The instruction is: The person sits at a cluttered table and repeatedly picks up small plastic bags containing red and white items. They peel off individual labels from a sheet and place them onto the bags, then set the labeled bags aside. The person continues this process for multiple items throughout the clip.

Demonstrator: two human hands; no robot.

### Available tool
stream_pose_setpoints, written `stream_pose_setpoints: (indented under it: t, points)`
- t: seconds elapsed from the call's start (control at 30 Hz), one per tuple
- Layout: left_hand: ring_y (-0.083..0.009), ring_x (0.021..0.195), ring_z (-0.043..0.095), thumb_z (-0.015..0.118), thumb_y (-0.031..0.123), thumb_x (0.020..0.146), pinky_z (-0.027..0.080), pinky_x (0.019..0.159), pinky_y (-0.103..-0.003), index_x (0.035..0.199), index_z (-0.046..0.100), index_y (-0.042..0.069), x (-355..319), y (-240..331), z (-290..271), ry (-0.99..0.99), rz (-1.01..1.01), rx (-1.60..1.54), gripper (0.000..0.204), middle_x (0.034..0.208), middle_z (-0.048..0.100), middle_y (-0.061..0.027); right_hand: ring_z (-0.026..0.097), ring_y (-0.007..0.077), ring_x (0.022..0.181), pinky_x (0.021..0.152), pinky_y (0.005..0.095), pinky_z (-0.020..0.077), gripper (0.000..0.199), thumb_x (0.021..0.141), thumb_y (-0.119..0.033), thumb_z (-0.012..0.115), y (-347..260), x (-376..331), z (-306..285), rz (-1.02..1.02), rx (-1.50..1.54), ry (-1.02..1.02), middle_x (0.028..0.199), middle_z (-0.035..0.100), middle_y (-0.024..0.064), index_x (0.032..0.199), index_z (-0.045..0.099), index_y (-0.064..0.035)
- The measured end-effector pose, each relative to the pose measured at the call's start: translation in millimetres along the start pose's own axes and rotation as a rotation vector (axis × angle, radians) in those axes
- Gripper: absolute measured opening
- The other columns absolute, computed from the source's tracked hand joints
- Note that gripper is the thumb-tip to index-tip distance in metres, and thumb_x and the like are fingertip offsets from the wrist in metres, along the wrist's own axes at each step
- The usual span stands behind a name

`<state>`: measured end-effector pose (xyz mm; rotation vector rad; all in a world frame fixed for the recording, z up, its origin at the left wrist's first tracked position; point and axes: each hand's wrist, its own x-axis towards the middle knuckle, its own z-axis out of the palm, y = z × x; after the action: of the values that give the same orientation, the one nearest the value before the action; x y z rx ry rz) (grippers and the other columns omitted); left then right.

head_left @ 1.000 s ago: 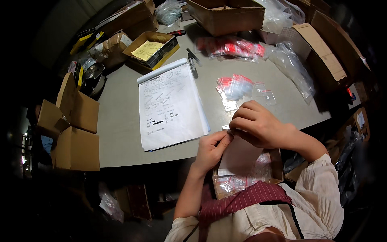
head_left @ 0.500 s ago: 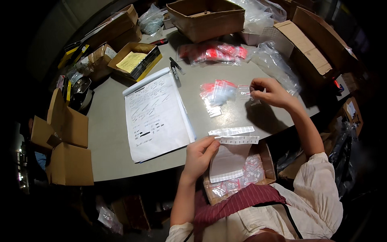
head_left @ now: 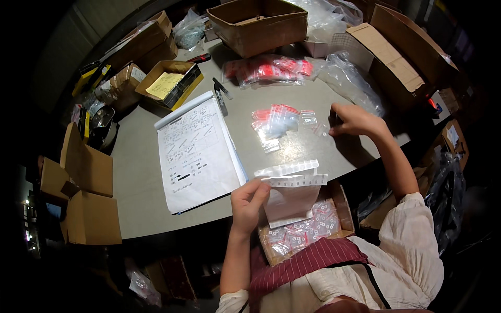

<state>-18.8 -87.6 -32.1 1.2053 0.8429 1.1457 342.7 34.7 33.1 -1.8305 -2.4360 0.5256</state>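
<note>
My left hand (head_left: 249,201) holds a clear zip bag (head_left: 291,195) open by its top strip, just over the near table edge. Below it a small cardboard box (head_left: 342,201) on my lap holds several small clear bags with tiny parts. My right hand (head_left: 355,119) is stretched out over the grey table (head_left: 141,208), fingers closed near a small clear bag (head_left: 318,129). A loose heap of small red-topped bags (head_left: 276,119) lies just to the left of it. Whether the right fingers pinch anything I cannot tell.
A white printed sheet pad (head_left: 198,151) lies left of centre with black pens (head_left: 222,94) at its top. More red-topped bags (head_left: 271,70), clear plastic bags (head_left: 349,78), an open brown box (head_left: 261,21) and several cardboard boxes (head_left: 86,203) ring the table.
My right hand left the zip bag and reached out right across the table to the small bags. My left hand kept the zip bag, which now hangs open.
</note>
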Motion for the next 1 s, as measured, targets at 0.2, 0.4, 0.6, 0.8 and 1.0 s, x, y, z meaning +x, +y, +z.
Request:
stream_pose_setpoints:
  t: [0.2, 0.4, 0.6, 0.8, 1.0]
  points:
    - [-0.0090, 0.081, 0.056, 0.061, 0.008, 0.099, 0.042, 0.074, -0.023, 0.096, 0.071, -0.007, -4.3, -7.6, -0.5, 0.078, 0.045, -0.137, 0.018, 0.090, 0.067, -0.0023, 0.065, 0.0456, 0.089, 0.077, 0.0498, 0.0511, 0.038, 0.085, -0.025, 0.079, -44.9, -47.3, 12.5, -0.358, 0.085, -0.339, 0.089, 0.068, 0.0224, 0.108, 0.062, 0.0010]
    - [-0.0018, 0.066, 0.039, 0.062, 0.008, 0.103, 0.027, 0.058, -0.022, 0.093, 0.070, -0.005, -2.7, -3.6, 11.6, 0.137, 0.128, -0.090, 0.018, 0.073, 0.051, 0.0073, 0.063, 0.0337, 0.092, 0.081, 0.0409, 0.0507, 0.020, 0.094, -0.015, 0.074, -87.8, -72.6, -0.1, -0.363, 0.435, 0.205, 0.097, 0.066, 0.0136, 0.104, 0.065, -0.0011]
    - [-0.0019, 0.068, 0.043, 0.063, 0.008, 0.103, 0.031, 0.060, -0.021, 0.093, 0.070, -0.004, -0.6, -4.0, 7.2, 0.114, 0.062, -0.108, 0.017, 0.076, 0.055, 0.0057, 0.061, 0.0377, 0.099, 0.089, 0.0446, 0.0493, 0.044, 0.082, -0.013, 0.079, -123.5, -75.8, 19.9, -0.610, 0.189, 0.311, 0.104, 0.063, 0.0151, 0.119, 0.057, -0.0029]
    - [-0.0029, 0.069, 0.049, 0.065, 0.010, 0.103, 0.035, 0.061, -0.021, 0.098, 0.072, -0.004, 6.3, 21.2, 27.6, 0.168, 0.059, -0.050, 0.017, 0.079, 0.061, 0.0039, 0.066, 0.0415, 0.100, 0.085, 0.0461, 0.0529, 0.052, 0.077, -0.001, 0.074, -121.1, -70.4, 41.3, -0.516, 0.498, 0.165, 0.107, 0.066, 0.0203, 0.126, 0.055, -0.0024]
    - [-0.0026, 0.070, 0.050, 0.068, 0.011, 0.101, 0.037, 0.061, -0.021, 0.099, 0.072, -0.005, 3.6, 7.5, 20.5, 0.178, 0.007, -0.002, 0.017, 0.080, 0.063, 0.0045, 0.067, 0.0419, 0.098, 0.082, 0.0455, 0.0541, 0.051, 0.078, 0.002, 0.071, -120.6, -74.2, 45.1, -0.469, 0.604, 0.134, 0.107, 0.068, 0.0205, 0.127, 0.056, -0.0028]
